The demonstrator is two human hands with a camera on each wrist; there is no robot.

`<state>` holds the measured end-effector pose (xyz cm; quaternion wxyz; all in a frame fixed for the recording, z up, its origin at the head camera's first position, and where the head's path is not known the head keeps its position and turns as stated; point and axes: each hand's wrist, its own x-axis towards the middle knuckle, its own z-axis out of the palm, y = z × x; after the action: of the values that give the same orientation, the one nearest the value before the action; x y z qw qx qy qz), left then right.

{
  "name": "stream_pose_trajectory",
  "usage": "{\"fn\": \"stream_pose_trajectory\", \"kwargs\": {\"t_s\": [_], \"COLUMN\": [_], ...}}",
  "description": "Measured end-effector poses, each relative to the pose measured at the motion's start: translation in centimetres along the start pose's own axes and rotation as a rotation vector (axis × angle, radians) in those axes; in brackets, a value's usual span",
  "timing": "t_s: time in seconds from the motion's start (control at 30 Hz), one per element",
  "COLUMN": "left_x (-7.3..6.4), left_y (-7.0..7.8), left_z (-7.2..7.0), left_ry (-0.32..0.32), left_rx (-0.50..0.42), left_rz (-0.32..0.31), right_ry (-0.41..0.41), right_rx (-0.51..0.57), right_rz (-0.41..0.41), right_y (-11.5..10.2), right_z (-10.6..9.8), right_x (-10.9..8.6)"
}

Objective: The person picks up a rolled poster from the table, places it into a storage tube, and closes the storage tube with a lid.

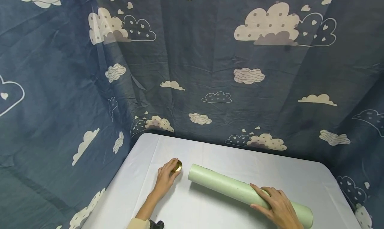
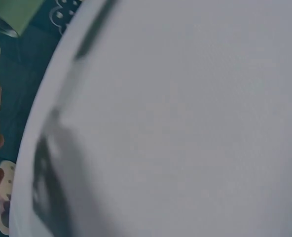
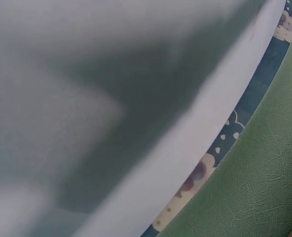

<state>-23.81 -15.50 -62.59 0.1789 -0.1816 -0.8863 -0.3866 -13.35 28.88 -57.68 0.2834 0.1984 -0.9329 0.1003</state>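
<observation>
My left hand (image 1: 164, 179) pinches a small round gold-coloured thing (image 1: 179, 166) between fingers and thumb. Whether it is a tape roll or a lid, I cannot tell; its thin edge shows at the far left of the left wrist view. To the right, a roll of pale green textured sheet (image 1: 222, 183) slants across the head view, its left end apart from the gold thing. My right hand (image 1: 277, 207) grips the roll near its right end, thumb on the near side and fingers over the top. The roll's hollow end (image 2: 3, 23) shows in the left wrist view. A shadow under the roll shows it raised.
Both hands are over a table with a white cloth (image 1: 177, 202). Dark blue fabric with cloud prints (image 1: 192, 62) hangs behind the table and at both sides. A black strap (image 1: 156, 225) sits at my left wrist.
</observation>
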Motion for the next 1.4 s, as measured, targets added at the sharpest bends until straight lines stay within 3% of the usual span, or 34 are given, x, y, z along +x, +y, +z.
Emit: {"fn": "stream_pose_trajectory", "kwargs": {"t_s": [0.2, 0.53, 0.77, 0.87, 1.13, 1.4], "left_x": [0.9, 1.2, 1.2, 1.1, 1.1, 1.1], "left_y": [2.3, 3.5, 3.5, 3.5, 3.5, 3.4], "left_z": [-1.3, -1.5, -1.6, -1.6, -1.7, -1.9], "left_ry": [-0.059, -0.070, -0.152, -0.166, -0.204, -0.203], "left_rx": [-0.254, -0.402, -0.721, -0.796, -0.814, -0.830], "left_rz": [-0.122, -0.126, -0.176, -0.198, -0.253, -0.218], "right_ry": [0.010, 0.071, 0.080, 0.083, 0.078, 0.085], "right_rx": [-0.006, 0.007, 0.030, 0.035, 0.036, 0.043], "right_rz": [-0.001, -0.078, -0.077, -0.078, -0.073, -0.091], "right_y": [0.2, 0.6, 0.2, 0.1, -0.2, -0.4], "right_z": [-0.2, -0.2, 0.0, 0.1, 0.0, 0.0], "right_x": [0.4, 1.0, 1.2, 1.3, 1.5, 1.7]}}
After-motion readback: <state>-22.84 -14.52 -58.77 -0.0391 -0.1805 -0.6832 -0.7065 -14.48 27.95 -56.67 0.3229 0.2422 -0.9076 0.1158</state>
